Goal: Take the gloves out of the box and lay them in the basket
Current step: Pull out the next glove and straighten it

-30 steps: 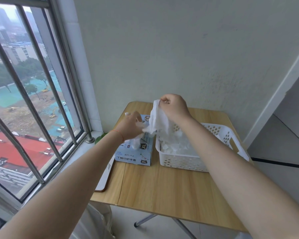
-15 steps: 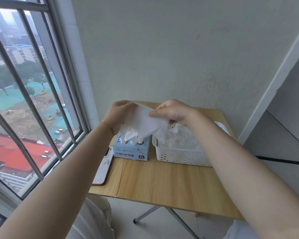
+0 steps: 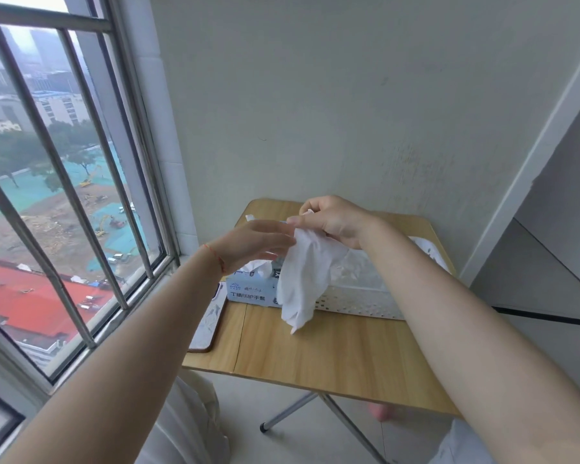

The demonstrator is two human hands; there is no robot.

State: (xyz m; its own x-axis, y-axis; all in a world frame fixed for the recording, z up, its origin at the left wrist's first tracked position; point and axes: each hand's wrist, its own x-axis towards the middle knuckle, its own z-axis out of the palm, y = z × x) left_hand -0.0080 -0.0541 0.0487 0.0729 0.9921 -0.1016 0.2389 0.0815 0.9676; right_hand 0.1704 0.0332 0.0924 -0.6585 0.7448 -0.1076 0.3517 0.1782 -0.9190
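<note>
On the light wooden folding table (image 3: 332, 356), a pale blue cardboard glove box (image 3: 248, 291) is set left of a white perforated plastic basket (image 3: 359, 301); a patterned phone (image 3: 208, 324) is laid left of the box.

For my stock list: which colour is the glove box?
Light blue glove box, dark lettering; head view.

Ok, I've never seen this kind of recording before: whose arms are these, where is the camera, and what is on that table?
There is no machine here. A person wears a wide-angle camera on the head, looking down at both bare arms. The right hand pinches a white glove that hangs down in front of a blue glove box and a white perforated basket, which already holds more gloves. The left hand is open beside the glove, fingers straight. All of this sits on a small wooden folding table, with a phone at its left edge by the window.
</note>
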